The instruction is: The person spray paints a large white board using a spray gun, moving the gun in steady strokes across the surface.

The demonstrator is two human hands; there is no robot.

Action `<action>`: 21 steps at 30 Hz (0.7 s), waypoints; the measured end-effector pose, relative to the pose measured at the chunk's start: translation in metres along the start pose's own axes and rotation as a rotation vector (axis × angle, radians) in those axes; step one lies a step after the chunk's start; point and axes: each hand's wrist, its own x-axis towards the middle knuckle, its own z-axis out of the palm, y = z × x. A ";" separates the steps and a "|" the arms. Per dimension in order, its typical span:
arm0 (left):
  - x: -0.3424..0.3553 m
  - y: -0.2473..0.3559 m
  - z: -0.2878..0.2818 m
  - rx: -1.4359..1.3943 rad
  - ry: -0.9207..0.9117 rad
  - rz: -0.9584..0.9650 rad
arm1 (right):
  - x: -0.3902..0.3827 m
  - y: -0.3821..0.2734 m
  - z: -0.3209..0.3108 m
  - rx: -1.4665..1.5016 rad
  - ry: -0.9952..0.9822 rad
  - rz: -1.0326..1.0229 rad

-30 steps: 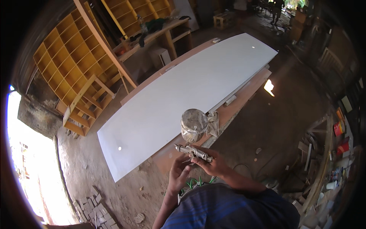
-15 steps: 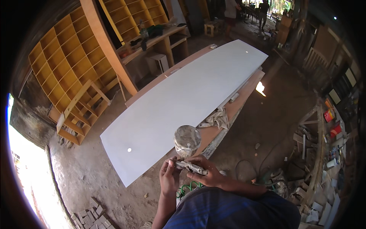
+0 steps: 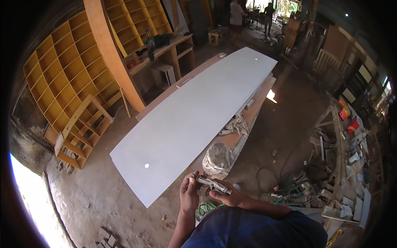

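Just in front of my body I hold a spray gun point(image 3: 216, 185), its metal smeared with pale paint. On top of it sits a round, paint-stained cup point(image 3: 219, 159), leaning a little to the right. My left hand point(image 3: 189, 197) pinches the left end of the gun with thumb and fingers. Around the gun's right part, my right hand point(image 3: 231, 196) is closed. A coiled green hose point(image 3: 206, 209) shows beneath, partly hidden by my shirt. Beyond the gun lies a long white panel point(image 3: 190, 120) with a round hole near each end.
The panel rests on a brownish board point(image 3: 258, 96), which also bears a crumpled rag point(image 3: 235, 125). Yellow shelving point(image 3: 62, 70) and a small wooden frame point(image 3: 84, 134) stand left. Scrap wood point(image 3: 349, 202) and a machine with hoses point(image 3: 301, 188) lie right. Two people point(image 3: 237, 18) stand far back.
My view has shifted, so the panel appears slightly further left at its far end. The gun's cup has tipped to the right. Both hands keep their hold.
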 end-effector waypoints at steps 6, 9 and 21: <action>0.000 0.016 -0.029 0.609 0.012 0.165 | 0.001 0.006 0.009 -0.189 -0.044 -0.021; -0.001 0.028 -0.035 0.719 -0.009 0.133 | 0.001 0.005 0.013 -0.155 -0.060 0.022; 0.028 0.016 -0.037 0.644 0.027 -0.211 | -0.007 0.010 -0.002 -0.246 0.017 0.079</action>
